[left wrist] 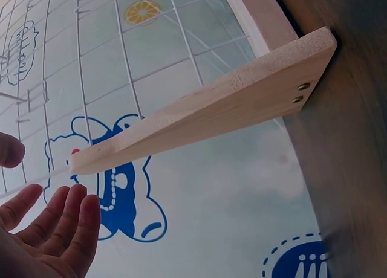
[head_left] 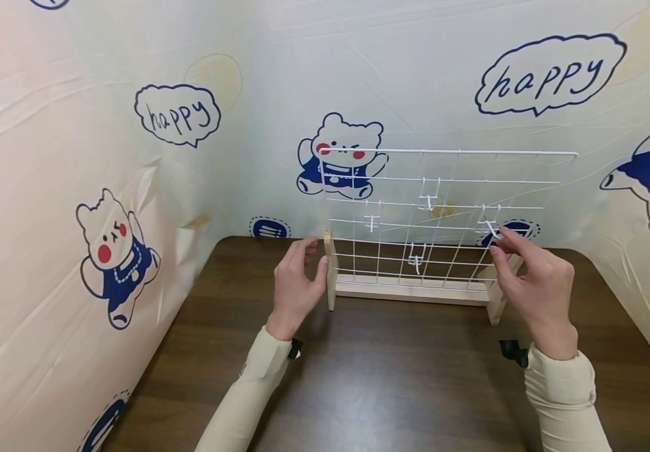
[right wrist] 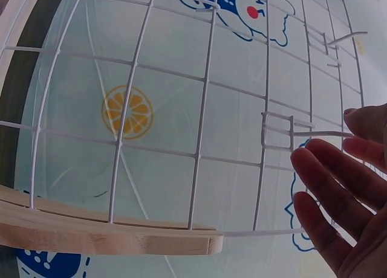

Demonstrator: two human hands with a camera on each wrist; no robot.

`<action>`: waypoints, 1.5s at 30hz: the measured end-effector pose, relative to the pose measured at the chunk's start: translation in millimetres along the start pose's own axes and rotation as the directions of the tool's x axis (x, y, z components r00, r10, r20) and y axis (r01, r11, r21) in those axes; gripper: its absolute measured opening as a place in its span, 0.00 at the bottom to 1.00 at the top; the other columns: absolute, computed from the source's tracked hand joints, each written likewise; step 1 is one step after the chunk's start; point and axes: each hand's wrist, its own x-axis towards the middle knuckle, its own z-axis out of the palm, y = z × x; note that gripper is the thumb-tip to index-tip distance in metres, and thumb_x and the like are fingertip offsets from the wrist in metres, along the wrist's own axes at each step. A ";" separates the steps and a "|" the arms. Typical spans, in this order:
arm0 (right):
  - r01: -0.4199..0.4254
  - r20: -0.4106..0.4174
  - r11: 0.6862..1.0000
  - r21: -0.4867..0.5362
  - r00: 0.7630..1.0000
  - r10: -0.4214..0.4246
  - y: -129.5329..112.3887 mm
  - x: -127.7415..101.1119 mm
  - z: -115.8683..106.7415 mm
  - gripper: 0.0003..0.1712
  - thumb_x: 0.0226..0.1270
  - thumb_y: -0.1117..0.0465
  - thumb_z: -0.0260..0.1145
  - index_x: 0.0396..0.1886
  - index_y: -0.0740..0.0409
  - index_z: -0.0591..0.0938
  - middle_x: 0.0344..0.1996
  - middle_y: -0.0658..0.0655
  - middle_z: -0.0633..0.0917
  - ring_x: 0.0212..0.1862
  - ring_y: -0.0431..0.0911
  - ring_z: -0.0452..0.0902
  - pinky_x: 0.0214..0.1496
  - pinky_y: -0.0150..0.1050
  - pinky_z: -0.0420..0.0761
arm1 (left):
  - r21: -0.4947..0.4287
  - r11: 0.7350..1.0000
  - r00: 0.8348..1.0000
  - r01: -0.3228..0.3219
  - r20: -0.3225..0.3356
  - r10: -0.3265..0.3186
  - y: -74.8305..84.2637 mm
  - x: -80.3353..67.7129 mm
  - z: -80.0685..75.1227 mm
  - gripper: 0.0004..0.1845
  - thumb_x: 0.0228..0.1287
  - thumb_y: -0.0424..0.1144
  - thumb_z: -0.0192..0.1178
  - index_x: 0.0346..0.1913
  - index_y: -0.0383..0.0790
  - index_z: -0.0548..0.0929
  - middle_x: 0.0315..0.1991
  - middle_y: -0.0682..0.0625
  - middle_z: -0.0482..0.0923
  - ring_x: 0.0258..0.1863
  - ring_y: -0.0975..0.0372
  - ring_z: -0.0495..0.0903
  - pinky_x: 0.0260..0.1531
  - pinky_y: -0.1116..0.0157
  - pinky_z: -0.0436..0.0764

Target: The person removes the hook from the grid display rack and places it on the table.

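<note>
A white wire grid rack (head_left: 449, 152) stands upright in a wooden base (head_left: 409, 292) on the table. My right hand (head_left: 539, 282) is at its right side, pinching the tip of a white wire hook (head_left: 490, 227) between thumb and index finger. That hook (right wrist: 291, 133) hangs on the grid wires in the right wrist view, and the other fingers are loosely spread. Three more hooks hang on the grid: an upper one (head_left: 429, 201), a left one (head_left: 372, 222) and a lower one (head_left: 416, 261). Beside the left wooden upright (head_left: 330, 270), my left hand (head_left: 297, 285) holds nothing, its fingers loosely bent.
The dark brown wooden table (head_left: 392, 376) extends in front of the rack. Behind and at both sides hangs a pale printed cloth (head_left: 268, 81) with cartoon bears and "happy" bubbles. The right wooden upright (head_left: 495, 304) stands below my right hand.
</note>
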 end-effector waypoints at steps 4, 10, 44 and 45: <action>0.012 -0.025 1.000 0.007 1.000 -0.012 1.3 0.9 2.2 0.22 0.58 0.68 0.76 0.54 0.65 0.88 0.36 0.67 0.92 0.32 0.62 0.88 0.38 0.14 0.66 | -0.002 1.000 1.000 -0.004 0.002 0.004 -0.4 1.9 1.8 0.20 0.68 0.38 0.67 0.60 0.36 0.81 0.52 0.41 0.85 0.47 0.52 0.87 0.45 0.55 0.91; 0.019 -0.017 1.000 0.008 1.000 -0.019 0.3 1.4 3.3 0.20 0.59 0.68 0.75 0.53 0.66 0.88 0.35 0.67 0.92 0.30 0.61 0.88 0.30 0.22 0.69 | -0.017 1.000 1.000 -0.015 -0.017 0.015 -3.1 6.1 6.0 0.20 0.69 0.37 0.67 0.60 0.34 0.81 0.49 0.39 0.86 0.46 0.51 0.87 0.45 0.55 0.91; -0.019 -0.011 1.000 0.015 1.000 0.019 4.7 0.0 10.0 0.20 0.58 0.71 0.76 0.52 0.68 0.88 0.35 0.71 0.91 0.28 0.64 0.85 0.29 0.13 0.55 | -0.034 0.999 1.000 0.025 0.018 -0.025 -8.8 15.7 24.9 0.17 0.73 0.38 0.63 0.61 0.39 0.81 0.52 0.44 0.85 0.49 0.54 0.88 0.49 0.59 0.91; -0.018 -0.019 1.000 0.019 1.000 0.019 4.6 0.2 10.5 0.20 0.57 0.71 0.76 0.52 0.68 0.88 0.34 0.72 0.91 0.28 0.64 0.85 0.28 0.14 0.56 | -0.036 0.999 1.000 0.026 0.019 -0.025 -8.9 15.9 25.4 0.17 0.73 0.37 0.62 0.61 0.39 0.81 0.52 0.44 0.85 0.49 0.54 0.88 0.49 0.59 0.91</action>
